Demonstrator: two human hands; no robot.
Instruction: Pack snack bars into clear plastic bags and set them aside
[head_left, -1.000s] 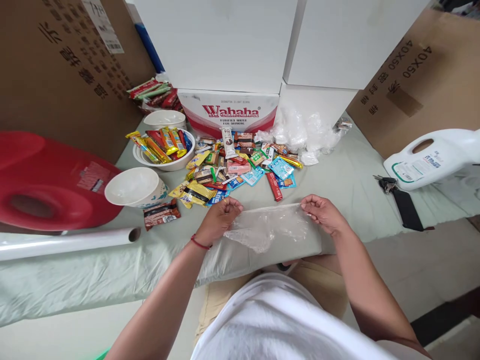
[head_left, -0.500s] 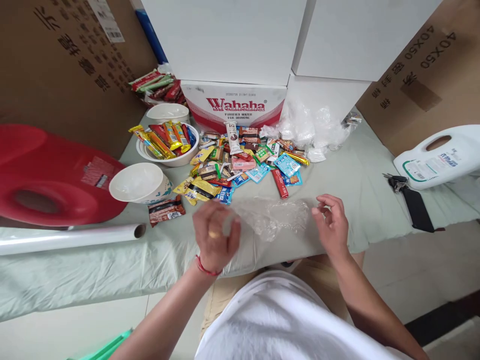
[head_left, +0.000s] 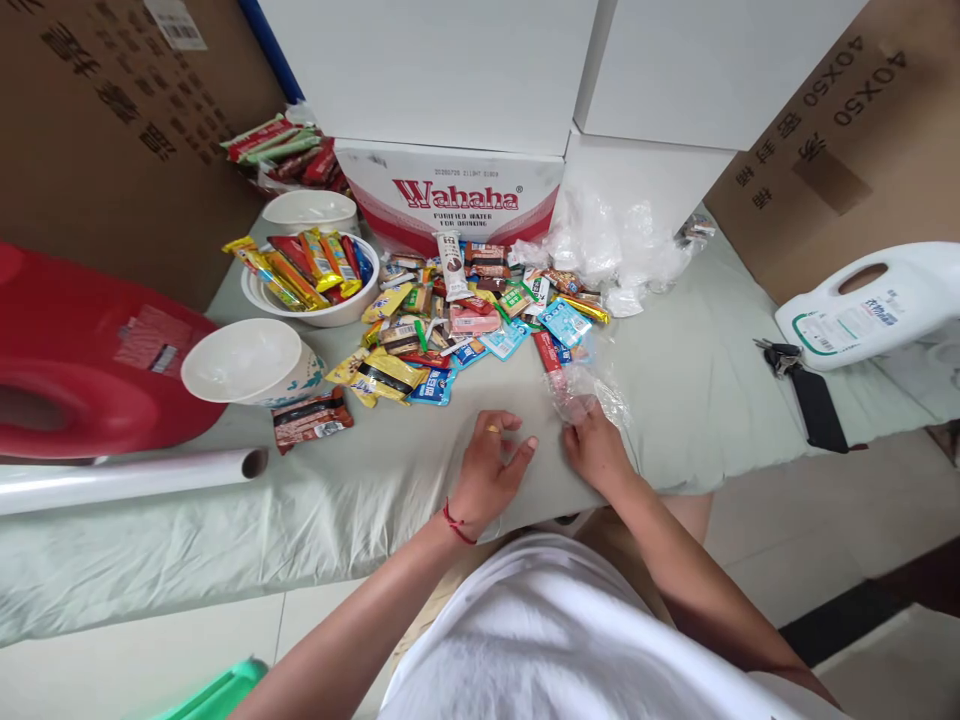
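Note:
Between the fingers of my right hand (head_left: 598, 447) is a crumpled clear plastic bag (head_left: 604, 392), its loose part spread over the cloth and partly over a red wrapped bar (head_left: 546, 352). My left hand (head_left: 491, 462), with a ring and a red bracelet, hovers beside it with fingers curved apart and nothing in them. Just beyond both hands lies a mixed pile of wrapped snacks (head_left: 472, 320). Yellow packets (head_left: 386, 375) and a blue packet (head_left: 433, 386) are at its near edge. A white wrapped bar (head_left: 451, 265) rests on top.
At the left are a bowl of snack bars (head_left: 319, 315), a paper bowl (head_left: 244, 365), a brown packet (head_left: 311, 418), a red jug (head_left: 97, 350) and a plastic film roll (head_left: 135, 478). A Wahaba-like lettered carton (head_left: 457, 205) stands behind. Clear bags (head_left: 619, 245), keys (head_left: 780, 355) and a white detergent bottle (head_left: 877, 305) are rightward.
My right hand has moved left and closed on the clear bag, which is now bunched further right. My left hand has shifted right, apart from the bag. The view has shifted slightly.

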